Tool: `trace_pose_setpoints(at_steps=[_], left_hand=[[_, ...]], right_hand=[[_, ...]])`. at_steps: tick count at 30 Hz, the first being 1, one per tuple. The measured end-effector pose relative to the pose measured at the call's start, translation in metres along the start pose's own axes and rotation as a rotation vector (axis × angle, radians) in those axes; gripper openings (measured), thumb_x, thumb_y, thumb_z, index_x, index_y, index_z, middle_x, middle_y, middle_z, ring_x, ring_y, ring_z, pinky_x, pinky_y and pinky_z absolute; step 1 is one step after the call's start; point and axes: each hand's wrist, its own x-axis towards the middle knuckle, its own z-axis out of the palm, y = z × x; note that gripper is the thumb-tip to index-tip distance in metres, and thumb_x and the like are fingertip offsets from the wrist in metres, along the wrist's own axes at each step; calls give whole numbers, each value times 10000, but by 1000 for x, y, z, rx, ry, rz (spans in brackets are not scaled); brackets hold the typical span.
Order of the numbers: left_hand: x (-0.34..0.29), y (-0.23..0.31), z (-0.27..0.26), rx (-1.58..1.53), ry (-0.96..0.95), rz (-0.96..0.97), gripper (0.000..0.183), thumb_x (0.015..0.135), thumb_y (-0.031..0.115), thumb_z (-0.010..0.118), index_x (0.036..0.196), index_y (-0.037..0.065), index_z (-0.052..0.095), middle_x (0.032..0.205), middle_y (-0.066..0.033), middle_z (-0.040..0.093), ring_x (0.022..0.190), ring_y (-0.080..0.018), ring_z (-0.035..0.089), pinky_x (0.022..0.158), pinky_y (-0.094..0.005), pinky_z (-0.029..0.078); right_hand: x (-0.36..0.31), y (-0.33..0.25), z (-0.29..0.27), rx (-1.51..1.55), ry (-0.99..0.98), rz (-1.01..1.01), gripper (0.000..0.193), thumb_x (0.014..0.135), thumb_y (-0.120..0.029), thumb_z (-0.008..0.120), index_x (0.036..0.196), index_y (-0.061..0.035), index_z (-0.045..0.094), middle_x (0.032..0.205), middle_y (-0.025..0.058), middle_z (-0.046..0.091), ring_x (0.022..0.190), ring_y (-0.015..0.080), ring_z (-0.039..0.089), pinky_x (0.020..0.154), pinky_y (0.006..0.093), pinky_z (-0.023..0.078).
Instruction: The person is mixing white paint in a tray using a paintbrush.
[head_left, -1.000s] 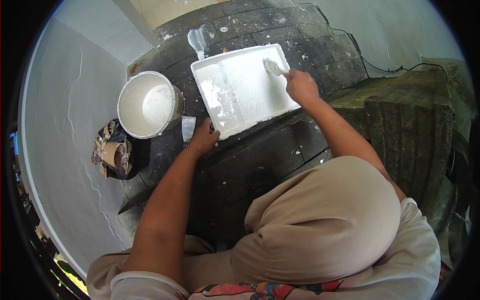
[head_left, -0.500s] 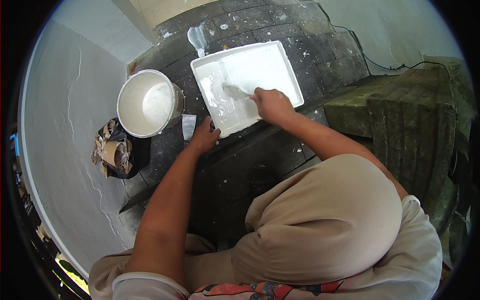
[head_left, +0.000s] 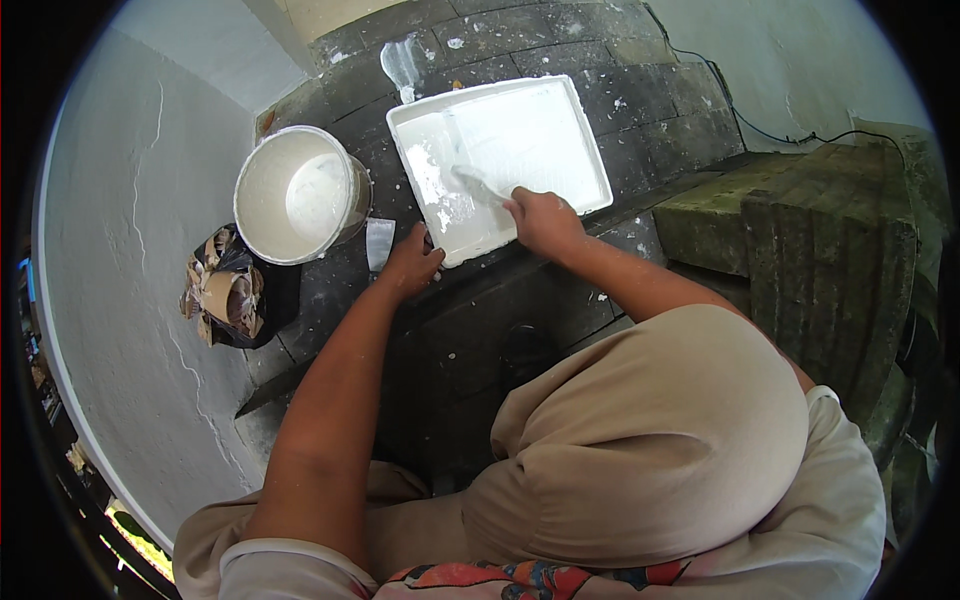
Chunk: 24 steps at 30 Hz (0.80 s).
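My right hand [head_left: 549, 222] is closed around a flat spatula-like tool [head_left: 478, 184] coated in white paint. I cannot make out whether it is a scraper or a brush. Its blade lies over the left half of a shallow white paint tray [head_left: 594, 150], among streaks of wet white paint. At the near left corner of that tray, my left hand [head_left: 410, 262] has its fingers closed on the edge. The fingertips are partly hidden there.
Left of the tray stands a white bucket [head_left: 357, 196] with paint residue inside. A black bag with torn brown paper [head_left: 228, 293] lies nearer. A small white piece [head_left: 380, 243] sits beside my left hand. Mossy stone blocks [head_left: 830, 235] rise at right, a grey wall [head_left: 110, 250] at left.
The tool's blade has shifted slightly within the tray, and my right hand has moved a little nearer with it. My left hand keeps its hold on the tray corner.
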Motion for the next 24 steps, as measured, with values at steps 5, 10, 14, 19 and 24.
trace_pose_setpoints(at_steps=[5, 10, 14, 19, 24], left_hand=[[-8, 7, -3, 2, -16, -84, 400, 890, 172, 552, 1216, 17, 381, 879, -114, 607, 649, -178, 614, 544, -319, 481], [-13, 21, -6, -3, 18, -99, 401, 853, 164, 553, 1184, -21, 423, 935, -177, 624, 708, -248, 639, 636, -368, 505], [-12, 28, -6, -17, -15, -97, 398, 854, 158, 550, 1186, -19, 419, 939, -169, 621, 672, -230, 635, 605, -358, 504], [-13, 23, -5, -18, 0, -90, 394, 853, 153, 545, 1185, -17, 417, 932, -153, 610, 651, -210, 629, 570, -349, 496], [-14, 28, -6, -40, -18, -88, 388, 857, 155, 542, 1178, -24, 418, 909, -138, 591, 648, -207, 625, 569, -339, 493]], right_hand=[[-9, -3, -22, 73, 19, 25, 271, 942, -298, 506, 899, -49, 605, 757, 227, 626, 754, 442, 602, 685, 522, 470], [-9, 40, -60, 54, 288, 183, 276, 936, -289, 517, 895, -36, 620, 768, 240, 626, 781, 455, 600, 682, 511, 470], [10, 93, -58, 48, 347, 267, 278, 932, -296, 515, 910, -50, 642, 836, 247, 638, 841, 444, 608, 728, 503, 479], [18, 82, -31, 107, 212, 371, 316, 927, -314, 505, 952, -35, 652, 921, 239, 650, 920, 431, 610, 810, 483, 484], [9, 31, -13, 226, -19, 244, 300, 938, -297, 507, 962, -36, 651, 859, 233, 644, 847, 421, 614, 753, 460, 483]])
